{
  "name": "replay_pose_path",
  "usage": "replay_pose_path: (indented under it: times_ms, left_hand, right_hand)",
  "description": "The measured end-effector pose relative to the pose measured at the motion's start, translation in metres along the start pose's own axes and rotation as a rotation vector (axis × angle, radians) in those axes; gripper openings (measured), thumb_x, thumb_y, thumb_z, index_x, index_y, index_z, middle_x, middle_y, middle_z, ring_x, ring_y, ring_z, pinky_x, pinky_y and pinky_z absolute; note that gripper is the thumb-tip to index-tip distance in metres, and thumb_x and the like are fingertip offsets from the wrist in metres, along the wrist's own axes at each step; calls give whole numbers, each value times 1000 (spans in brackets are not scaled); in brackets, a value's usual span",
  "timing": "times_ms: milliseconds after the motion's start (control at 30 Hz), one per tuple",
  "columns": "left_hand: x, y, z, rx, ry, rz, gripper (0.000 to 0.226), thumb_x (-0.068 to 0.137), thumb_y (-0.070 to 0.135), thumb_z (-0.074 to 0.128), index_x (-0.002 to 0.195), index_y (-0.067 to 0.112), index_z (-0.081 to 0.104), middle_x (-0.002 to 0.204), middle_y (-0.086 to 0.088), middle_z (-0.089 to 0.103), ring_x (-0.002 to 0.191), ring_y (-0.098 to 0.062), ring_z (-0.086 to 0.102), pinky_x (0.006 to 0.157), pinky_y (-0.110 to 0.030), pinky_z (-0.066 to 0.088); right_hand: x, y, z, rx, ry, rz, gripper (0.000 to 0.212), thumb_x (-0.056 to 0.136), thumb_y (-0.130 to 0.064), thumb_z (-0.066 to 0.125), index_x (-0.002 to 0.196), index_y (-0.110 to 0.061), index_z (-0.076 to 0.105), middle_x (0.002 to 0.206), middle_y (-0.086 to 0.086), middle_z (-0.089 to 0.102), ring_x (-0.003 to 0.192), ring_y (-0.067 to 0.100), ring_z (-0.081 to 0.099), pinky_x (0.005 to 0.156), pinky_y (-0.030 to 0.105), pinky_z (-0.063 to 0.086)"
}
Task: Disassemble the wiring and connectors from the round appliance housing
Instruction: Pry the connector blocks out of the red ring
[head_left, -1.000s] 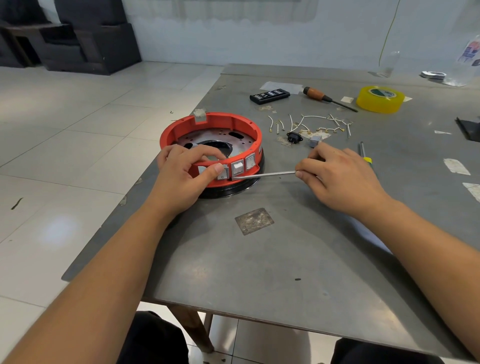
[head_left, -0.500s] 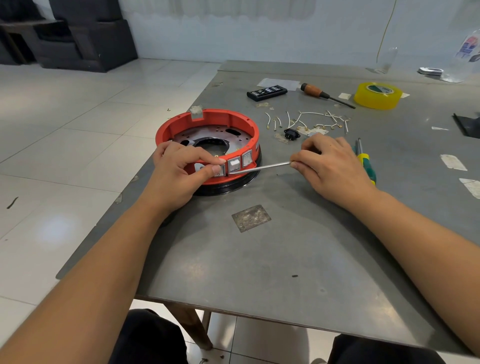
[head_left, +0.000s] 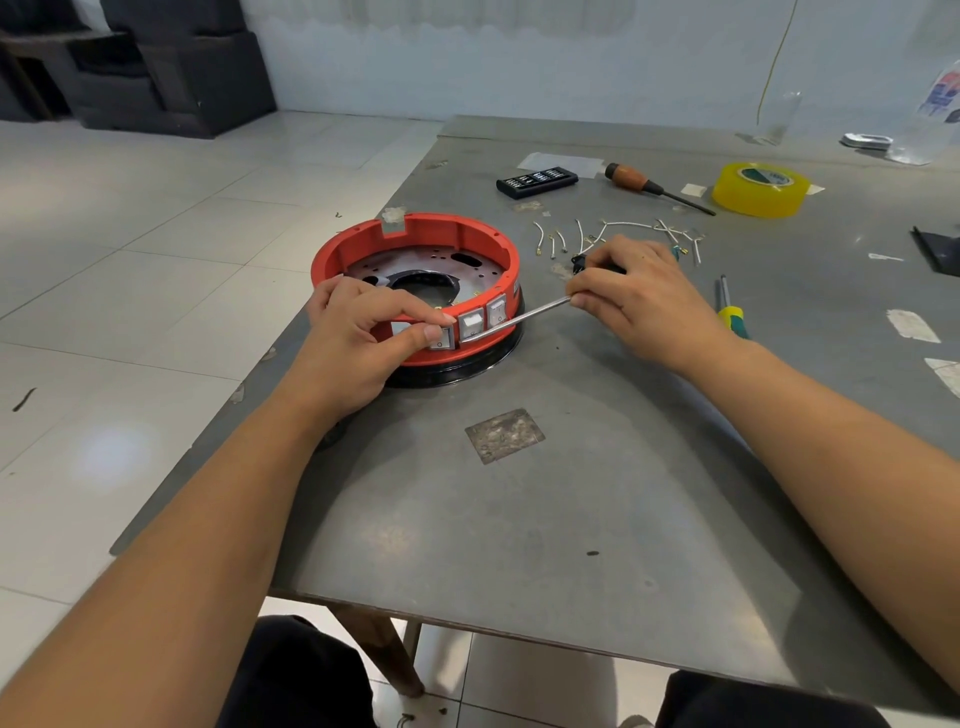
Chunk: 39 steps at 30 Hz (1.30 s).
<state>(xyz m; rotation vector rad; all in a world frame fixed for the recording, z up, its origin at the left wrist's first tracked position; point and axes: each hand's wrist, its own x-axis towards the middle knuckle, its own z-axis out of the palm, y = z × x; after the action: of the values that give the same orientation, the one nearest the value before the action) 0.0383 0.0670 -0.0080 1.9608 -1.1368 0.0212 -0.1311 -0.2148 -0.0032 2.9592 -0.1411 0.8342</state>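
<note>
My left hand (head_left: 358, 338) grips the red housing (head_left: 415, 244); my right hand (head_left: 639, 296) pinches the screwdriver shaft (head_left: 524, 317), prying a rocker switch (head_left: 471, 325). A slip could gouge my left thumb.

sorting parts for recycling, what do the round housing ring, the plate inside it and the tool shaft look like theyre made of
Housing ring: likely moulded plastic, matte orange-red, with cast-in ribs and notches.
Inner plate: probably sheet metal, dull grey and mottled, with punched holes.
Tool shaft held by the right hand: looks like bright steel, thin and shiny silver.
</note>
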Motion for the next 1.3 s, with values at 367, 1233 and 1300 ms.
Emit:
replay_pose_path:
  times_ms: [367,1233,1300]
  left_hand:
    - [-1,1,0,12,6,6,31,96,34,73,100,63,61,108,24,52,105,-2,29,112,-52,35]
    - [-2,2,-1,4,19,46,35,102,28,68,101,62,61,103,24,56,97,2,30,108,-47,32]
    - [-2,2,-1,-5,14,40,33,102,30,68,101,63,61,101,26,54,97,9,32,108,-47,32]
  right_hand:
    - [-4,-6,-9,-30,-67,49,23,103,-35,55,112,-23,71,111,8,56,103,31,54,100,45,35]
    - [-27,-43,-9,-66,13,122,21,101,-38,54,107,-26,71,106,-1,56,101,21,54,93,43,38]
    - [-29,-43,-6,-76,53,105,19,101,-35,59,106,-23,72,107,3,57,102,23,53,93,44,37]
